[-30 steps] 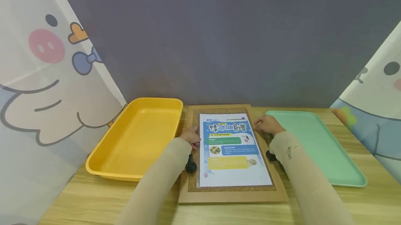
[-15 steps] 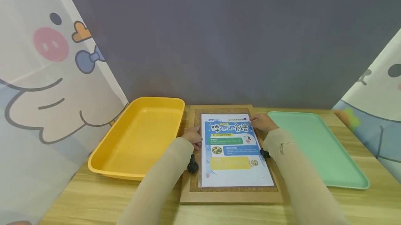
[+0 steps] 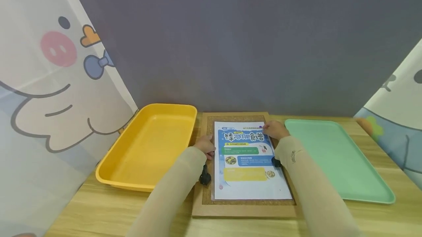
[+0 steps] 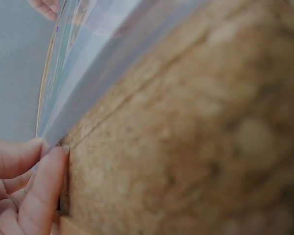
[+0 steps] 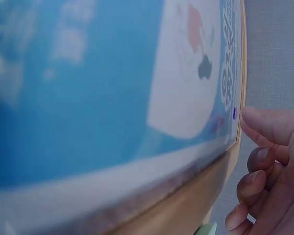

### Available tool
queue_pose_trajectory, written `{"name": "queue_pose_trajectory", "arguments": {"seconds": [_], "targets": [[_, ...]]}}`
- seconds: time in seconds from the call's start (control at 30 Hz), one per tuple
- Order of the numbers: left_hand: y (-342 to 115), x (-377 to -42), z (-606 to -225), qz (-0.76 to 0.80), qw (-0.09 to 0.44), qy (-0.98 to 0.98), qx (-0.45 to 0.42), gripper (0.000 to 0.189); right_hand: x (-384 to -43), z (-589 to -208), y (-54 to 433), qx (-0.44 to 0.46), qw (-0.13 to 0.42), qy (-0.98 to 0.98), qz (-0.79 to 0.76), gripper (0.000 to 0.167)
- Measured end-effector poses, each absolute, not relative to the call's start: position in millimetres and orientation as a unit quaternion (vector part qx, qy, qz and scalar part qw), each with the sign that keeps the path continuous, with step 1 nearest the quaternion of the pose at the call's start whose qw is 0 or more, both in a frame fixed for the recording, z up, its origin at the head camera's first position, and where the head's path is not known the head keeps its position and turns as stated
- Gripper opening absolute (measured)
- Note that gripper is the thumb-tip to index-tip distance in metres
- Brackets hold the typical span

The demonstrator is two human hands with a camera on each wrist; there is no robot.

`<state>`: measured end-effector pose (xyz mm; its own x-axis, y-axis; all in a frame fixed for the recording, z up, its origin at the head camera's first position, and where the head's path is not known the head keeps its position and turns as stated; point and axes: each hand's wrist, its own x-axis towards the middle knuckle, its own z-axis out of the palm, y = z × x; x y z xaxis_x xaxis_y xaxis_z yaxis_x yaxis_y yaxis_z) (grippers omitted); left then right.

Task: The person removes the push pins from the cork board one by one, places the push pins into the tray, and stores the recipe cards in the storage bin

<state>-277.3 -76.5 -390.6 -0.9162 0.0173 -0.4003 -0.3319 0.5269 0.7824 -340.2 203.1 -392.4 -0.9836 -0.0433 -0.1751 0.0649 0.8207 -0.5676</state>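
Note:
A printed sheet (image 3: 252,189) with Chinese text and a clear cover lies on a wood-framed cork board (image 3: 206,195). My left hand (image 3: 205,144) is at the sheet's left edge. In the left wrist view, its thumb and index finger pinch the clear cover's edge (image 4: 95,88), which is raised off the cork. My right hand (image 3: 276,130) is at the sheet's top right corner. There a small purple pin (image 5: 234,113) shows just beside its thumb tip. The thumb and index finger reach toward the pin, while the other fingers are loosely curled.
A deep yellow tray (image 3: 145,187) stands left of the board. To the right, partly behind my right sleeve, lies a flat mint-green tray (image 3: 339,156). A grey partition (image 3: 230,46) rises behind the table, with cartoon-printed cloth (image 3: 43,94) at the sides.
My right hand has moved left from beside the board's right frame to the purple pin at the sheet's corner. The left hand keeps its place at the left edge. The head view has shifted slightly.

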Motion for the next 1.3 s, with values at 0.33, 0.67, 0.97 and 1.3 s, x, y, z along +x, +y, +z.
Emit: {"name": "queue_pose_trajectory", "arguments": {"seconds": [0.33,0.67,0.97,1.3], "targets": [[-76.1,-276.2,-391.1,0.476,0.187,0.855,-0.092,0.069,-341.2,-391.7,201.1,0.037,0.089,0.946,-0.308,0.03],[-77.6,-273.7,-390.5,0.486,0.194,0.846,-0.097,0.069,-351.6,-389.4,198.6,0.016,0.081,0.956,-0.283,0.031],[-75.6,-275.3,-387.6,0.478,0.202,0.85,-0.093,0.069,-357.8,-389.8,201.2,0.008,0.082,0.956,-0.283,0.03],[-72.6,-281.8,-390.7,0.481,0.202,0.845,-0.116,0.072,-365.5,-392.5,200.6,-0.005,0.078,0.957,-0.28,0.021]]}}
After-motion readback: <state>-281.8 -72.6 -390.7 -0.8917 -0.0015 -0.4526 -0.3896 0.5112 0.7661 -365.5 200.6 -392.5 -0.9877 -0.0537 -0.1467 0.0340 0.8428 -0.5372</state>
